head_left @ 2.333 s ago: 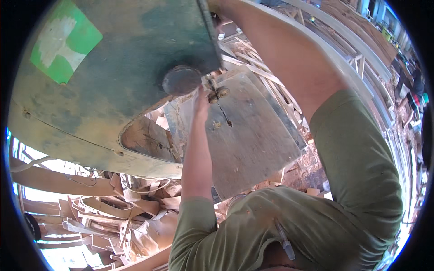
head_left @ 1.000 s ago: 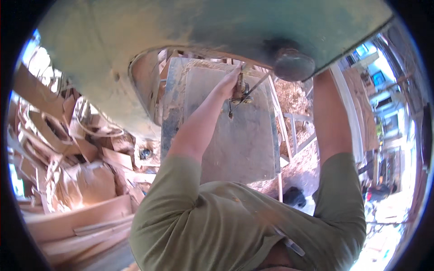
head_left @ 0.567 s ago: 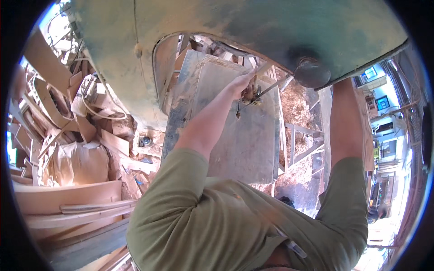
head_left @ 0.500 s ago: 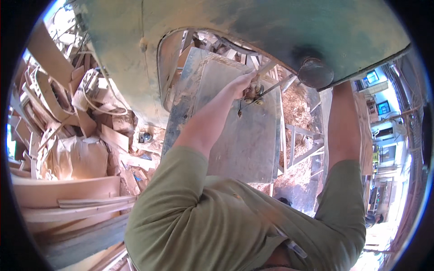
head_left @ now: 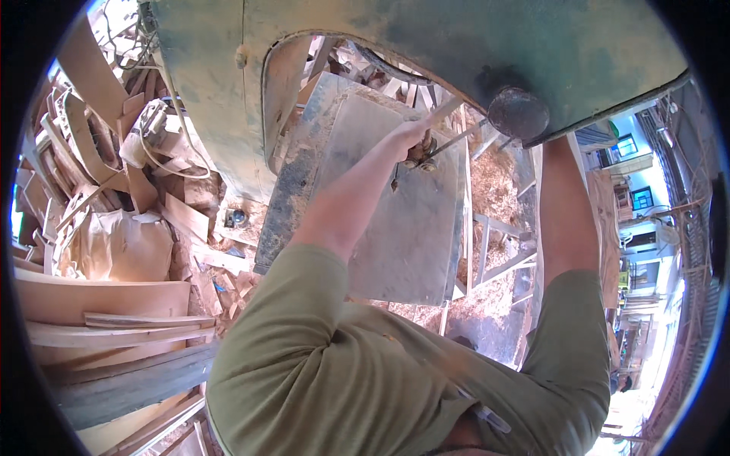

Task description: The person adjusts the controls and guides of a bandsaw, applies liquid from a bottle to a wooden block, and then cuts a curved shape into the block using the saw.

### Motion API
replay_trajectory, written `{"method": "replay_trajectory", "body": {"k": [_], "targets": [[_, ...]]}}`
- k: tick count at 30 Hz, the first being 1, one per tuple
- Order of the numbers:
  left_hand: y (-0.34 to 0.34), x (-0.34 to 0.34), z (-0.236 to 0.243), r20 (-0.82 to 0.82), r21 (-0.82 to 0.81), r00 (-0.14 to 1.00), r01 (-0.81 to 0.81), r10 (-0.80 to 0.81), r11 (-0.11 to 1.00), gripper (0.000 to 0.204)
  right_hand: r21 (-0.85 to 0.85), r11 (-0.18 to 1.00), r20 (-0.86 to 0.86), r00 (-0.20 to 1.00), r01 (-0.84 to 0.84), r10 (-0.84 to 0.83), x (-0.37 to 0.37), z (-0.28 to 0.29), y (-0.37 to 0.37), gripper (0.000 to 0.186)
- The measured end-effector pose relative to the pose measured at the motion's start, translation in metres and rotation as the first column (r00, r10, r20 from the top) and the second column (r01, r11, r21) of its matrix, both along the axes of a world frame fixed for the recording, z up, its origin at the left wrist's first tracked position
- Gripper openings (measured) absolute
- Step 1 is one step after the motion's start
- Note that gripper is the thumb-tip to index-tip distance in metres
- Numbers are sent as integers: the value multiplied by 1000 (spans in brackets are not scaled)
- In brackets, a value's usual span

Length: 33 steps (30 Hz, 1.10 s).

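My left hand (head_left: pixel 413 135) is closed at a flat tan bar (head_left: pixel 445 111) that slopes up to the green body (head_left: pixel 426 30) of a large machine, probably a bandsaw. Its fingertips are hidden, so what exactly they grip cannot be made out. Just below it, a small metal fitting (head_left: pixel 418 159) with a thin rod hangs over the grey metal table (head_left: pixel 395 228). My right forearm (head_left: pixel 566 205) reaches up behind the lower edge of the green body, beside a dark round knob (head_left: pixel 518 114). That edge covers my right hand completely.
Wood offcuts (head_left: pixel 91 152) are heaped at the left, with curved boards (head_left: pixel 114 296) nearer me. A cable (head_left: pixel 179 171) loops beside the machine. Sawdust (head_left: pixel 498 182) and a wooden frame (head_left: pixel 494 251) lie beyond the table's right side. Shelves (head_left: pixel 639 296) stand far right.
The whole view has shifted slightly, the table now appearing a little further left and higher. My left hand stays at the bar, and my right hand remains hidden behind the green body.
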<state>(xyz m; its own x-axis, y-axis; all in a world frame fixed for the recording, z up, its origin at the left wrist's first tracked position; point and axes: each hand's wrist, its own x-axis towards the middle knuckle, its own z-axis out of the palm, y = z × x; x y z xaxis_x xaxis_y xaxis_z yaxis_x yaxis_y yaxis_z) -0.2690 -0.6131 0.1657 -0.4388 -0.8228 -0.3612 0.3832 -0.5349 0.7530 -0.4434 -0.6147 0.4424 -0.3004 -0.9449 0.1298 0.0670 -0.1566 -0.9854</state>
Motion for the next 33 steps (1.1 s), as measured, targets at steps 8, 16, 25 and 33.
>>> {"method": "replay_trajectory", "body": {"k": [8,16,25,33], "targets": [[-14,8,3,193,-18,973,-125,126,992,57,-11,1000,23,1000,-5,5,3,0,0,55],[2,9,19,68,-31,995,-70,72,997,56,-17,1000,28,999,15,-15,-7,3,-8,55],[5,10,12,279,-95,949,-125,147,988,52,-22,1000,34,999,19,-18,1,-2,-17,54],[10,15,46,299,-119,949,-71,104,990,65,-14,998,34,998,56,-56,-9,-6,-11,54]]}}
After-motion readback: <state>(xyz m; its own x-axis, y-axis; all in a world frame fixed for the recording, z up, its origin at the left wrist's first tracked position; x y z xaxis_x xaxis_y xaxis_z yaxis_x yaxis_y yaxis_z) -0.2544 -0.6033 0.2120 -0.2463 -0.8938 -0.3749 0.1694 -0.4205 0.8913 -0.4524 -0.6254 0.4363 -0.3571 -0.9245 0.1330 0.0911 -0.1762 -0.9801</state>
